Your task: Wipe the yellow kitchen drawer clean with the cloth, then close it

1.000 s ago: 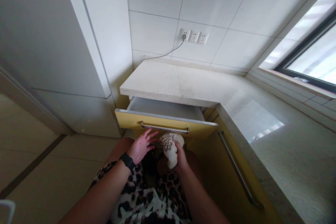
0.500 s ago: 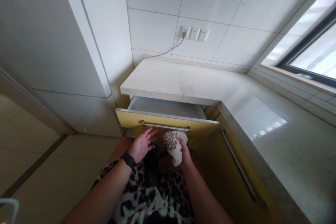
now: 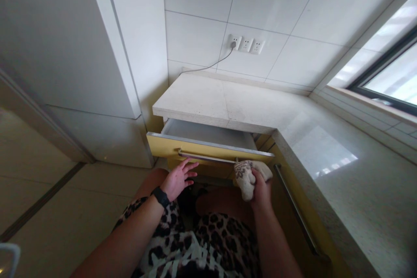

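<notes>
My right hand (image 3: 261, 189) is closed round a bunched cream cloth (image 3: 245, 178) with a brown pattern. The cloth is up against the right end of the drawer's metal handle (image 3: 208, 157); whether it presses on it I cannot tell. My left hand (image 3: 178, 180), with a dark band on the wrist, has its fingers spread just below the handle's left part and holds nothing. The yellow-fronted drawer (image 3: 163, 144) is pulled partly out under the counter, and its visible light grey inside shows no objects.
A pale stone counter (image 3: 195, 97) runs above the drawer and bends to the right. On the right, a yellow cabinet door carries a long metal handle (image 3: 301, 217). A tall white cabinet or fridge (image 3: 94, 52) stands left. A cord (image 3: 208, 67) leads from wall sockets (image 3: 246, 44).
My right hand has moved to the right with the cloth, from below the handle to its right end. My left hand stays about where it was, fingers spread.
</notes>
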A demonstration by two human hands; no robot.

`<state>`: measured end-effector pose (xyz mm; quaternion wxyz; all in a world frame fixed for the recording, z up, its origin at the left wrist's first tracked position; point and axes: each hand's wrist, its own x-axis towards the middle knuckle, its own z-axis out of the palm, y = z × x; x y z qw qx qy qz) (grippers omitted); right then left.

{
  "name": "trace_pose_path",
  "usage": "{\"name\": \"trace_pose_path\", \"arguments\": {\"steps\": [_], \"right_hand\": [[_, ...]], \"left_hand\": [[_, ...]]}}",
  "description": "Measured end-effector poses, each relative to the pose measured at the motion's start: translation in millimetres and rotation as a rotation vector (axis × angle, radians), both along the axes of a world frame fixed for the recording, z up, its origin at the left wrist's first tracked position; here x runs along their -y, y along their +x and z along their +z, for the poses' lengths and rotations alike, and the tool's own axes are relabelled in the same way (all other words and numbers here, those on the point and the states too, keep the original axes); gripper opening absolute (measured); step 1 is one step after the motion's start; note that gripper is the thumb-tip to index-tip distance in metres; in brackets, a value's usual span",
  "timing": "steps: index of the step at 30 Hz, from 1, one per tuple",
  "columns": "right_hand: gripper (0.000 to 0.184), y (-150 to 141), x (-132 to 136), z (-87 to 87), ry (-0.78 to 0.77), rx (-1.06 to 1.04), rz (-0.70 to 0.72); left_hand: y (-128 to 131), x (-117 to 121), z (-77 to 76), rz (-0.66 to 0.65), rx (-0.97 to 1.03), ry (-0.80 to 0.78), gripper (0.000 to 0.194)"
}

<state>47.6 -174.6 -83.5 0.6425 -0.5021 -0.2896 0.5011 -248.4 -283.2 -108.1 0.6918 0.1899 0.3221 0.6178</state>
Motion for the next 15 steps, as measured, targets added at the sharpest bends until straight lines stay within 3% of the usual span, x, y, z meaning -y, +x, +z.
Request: {"name": "trace_pose_path", "arguments": {"steps": [3,6,8,11,15], "right_hand": [[0.084,-0.5,-0.2,19.3,0.196,0.351,-0.094],[0.087,-6.6,4.6,37.1,0.408,0.819,-0.036],[0.086,-12.4,9.2,44.4,0.436,1.001,-0.004],[0.087,-19.5,15.0,47.3,0.414,1.122,0.014],[0.088,-21.2,16.4,43.5,0.425,1.131,-0.02]], "left_hand": [[1.0,-0.1,2.6,0.001,-0.009,-0.016,0.055],[1.7,-0.6,3.1,-0.01,-0.014,-0.028,0.057],[1.7,-0.7,2.4,-0.019,-0.015,-0.022,0.058],[1.3,-0.3,1.7,-0.021,-0.014,-0.013,0.059],[1.1,0.6,1.7,-0.024,-0.014,-0.012,0.061]]}}
